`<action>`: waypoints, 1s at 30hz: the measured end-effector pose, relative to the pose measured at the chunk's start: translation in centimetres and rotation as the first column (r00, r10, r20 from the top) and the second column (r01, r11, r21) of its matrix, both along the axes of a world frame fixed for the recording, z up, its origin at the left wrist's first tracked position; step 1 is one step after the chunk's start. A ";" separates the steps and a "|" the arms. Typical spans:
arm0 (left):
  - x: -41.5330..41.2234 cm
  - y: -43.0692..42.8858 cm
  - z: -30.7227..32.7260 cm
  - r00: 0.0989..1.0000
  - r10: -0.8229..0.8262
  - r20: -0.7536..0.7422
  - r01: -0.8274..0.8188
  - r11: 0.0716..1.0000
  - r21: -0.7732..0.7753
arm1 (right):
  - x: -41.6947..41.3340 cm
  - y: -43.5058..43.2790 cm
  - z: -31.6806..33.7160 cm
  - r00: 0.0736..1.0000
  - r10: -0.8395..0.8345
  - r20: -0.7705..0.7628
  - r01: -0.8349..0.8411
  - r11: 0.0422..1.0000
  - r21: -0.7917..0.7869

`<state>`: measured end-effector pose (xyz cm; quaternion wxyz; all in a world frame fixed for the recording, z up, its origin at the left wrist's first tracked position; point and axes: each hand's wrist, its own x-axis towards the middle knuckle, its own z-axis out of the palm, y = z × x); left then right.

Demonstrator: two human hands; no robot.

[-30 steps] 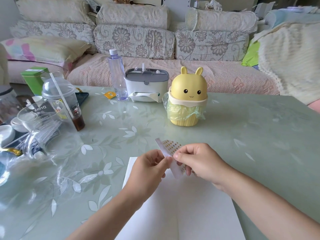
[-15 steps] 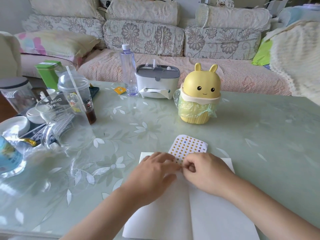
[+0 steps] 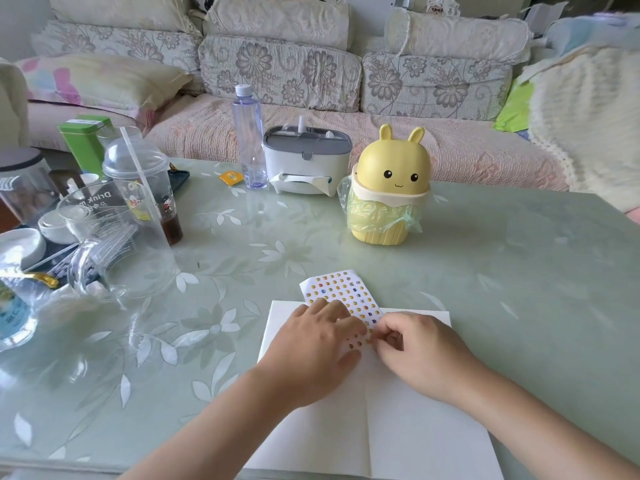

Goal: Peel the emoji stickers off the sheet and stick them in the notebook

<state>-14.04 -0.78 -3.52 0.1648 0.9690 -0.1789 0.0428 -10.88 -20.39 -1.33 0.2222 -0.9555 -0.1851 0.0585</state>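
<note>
A white sheet of small emoji stickers lies flat across the top edge of the open white notebook, its far half on the table. My left hand rests flat on the sheet's near part, fingers straight, holding it down. My right hand is just right of it, fingers curled, with thumb and forefinger pinching at the sheet's lower right corner. Whether a sticker is between the fingertips is too small to tell.
A yellow bunny-shaped bin with a green liner stands behind the sheet. A white tissue box and a clear bottle stand farther back. Plastic cups, a glass jug and dishes crowd the left. A sofa runs behind the table.
The sticker sheet, held up and bent between both hands a second ago, now lies flat on the notebook. My left hand has flattened onto it; my right hand picks at its corner.
</note>
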 end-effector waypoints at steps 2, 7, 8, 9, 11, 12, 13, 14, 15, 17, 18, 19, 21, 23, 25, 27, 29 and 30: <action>0.1 -0.2 0.0 1.000 0.004 -0.010 -0.004 1.000 0.026 | -0.1 -0.4 -0.3 0.995 0.079 0.066 -0.080 0.997 -0.001; 0.2 -0.6 0.1 0.999 0.027 -0.024 -0.026 0.998 0.049 | -0.2 -1.2 -1.6 0.974 0.128 0.188 -0.144 0.987 0.069; 0.2 -0.6 0.1 0.999 0.034 -0.030 -0.032 0.998 0.055 | -0.3 -1.2 -1.9 0.967 0.138 0.216 -0.158 0.985 0.076; 0.3 -0.6 0.2 0.999 0.039 -0.039 -0.036 0.998 0.057 | -0.4 -1.2 -2.1 0.960 0.145 0.239 -0.169 0.982 0.081; 0.5 -0.8 0.3 0.998 0.045 -0.052 -0.042 0.998 0.052 | -0.3 -1.4 -2.4 0.947 0.153 0.283 -0.189 0.976 0.106; 0.6 -0.9 0.4 0.997 0.049 -0.058 -0.046 0.997 0.054 | -0.3 -1.5 -2.5 0.936 0.162 0.313 -0.205 0.973 0.109; 0.7 -1.0 0.5 0.997 0.053 -0.063 -0.050 0.997 0.057 | -0.3 -1.6 -2.5 0.918 0.180 0.352 -0.227 0.969 0.096; 0.8 -1.1 0.6 0.996 0.057 -0.066 -0.053 0.997 0.057 | -0.4 -1.6 -2.6 0.896 0.208 0.393 -0.255 0.964 0.071; 0.9 -1.2 0.6 0.996 0.061 -0.065 -0.058 0.997 0.058 | -0.5 -1.6 -2.7 0.872 0.241 0.427 -0.285 0.957 0.042; 1.0 -1.3 0.6 0.996 0.073 -0.059 -0.069 0.995 0.068 | -0.9 -1.6 -2.8 0.864 0.261 0.430 -0.313 0.948 0.055; 1.0 -1.4 0.7 0.995 0.078 -0.057 -0.073 0.994 0.079 | -0.9 -1.8 -2.6 0.886 0.229 0.403 -0.295 0.949 0.109; 1.1 -1.5 0.8 0.995 0.081 -0.056 -0.076 0.993 0.094 | -0.8 -2.0 -2.3 0.912 0.178 0.369 -0.259 0.949 0.181; 1.3 -1.9 0.9 0.996 0.086 -0.040 -0.080 0.989 0.121 | -0.1 -3.1 -1.5 0.943 0.051 0.328 -0.162 0.934 0.318; 1.6 -2.5 1.1 0.997 0.082 0.003 -0.082 0.989 0.122 | 1.1 -5.0 -1.0 0.947 -0.075 0.312 -0.049 0.927 0.371; 1.8 -3.4 1.0 0.998 0.058 0.014 -0.059 0.994 0.097 | 2.1 -7.2 -1.0 0.931 -0.155 0.330 0.047 0.949 0.313; 2.0 -4.4 0.7 1.000 0.016 -0.018 -0.015 0.997 0.082 | 2.5 -8.8 -1.5 0.915 -0.202 0.349 0.126 0.965 0.229; 2.2 -5.0 0.3 0.999 -0.008 -0.045 0.012 0.996 0.091 | 2.6 -9.7 -2.2 0.909 -0.198 0.367 0.145 0.975 0.169; 2.3 -5.3 0.2 0.999 -0.017 -0.046 0.021 0.995 0.096 | 2.6 -9.9 -2.4 0.908 -0.178 0.379 0.131 0.981 0.146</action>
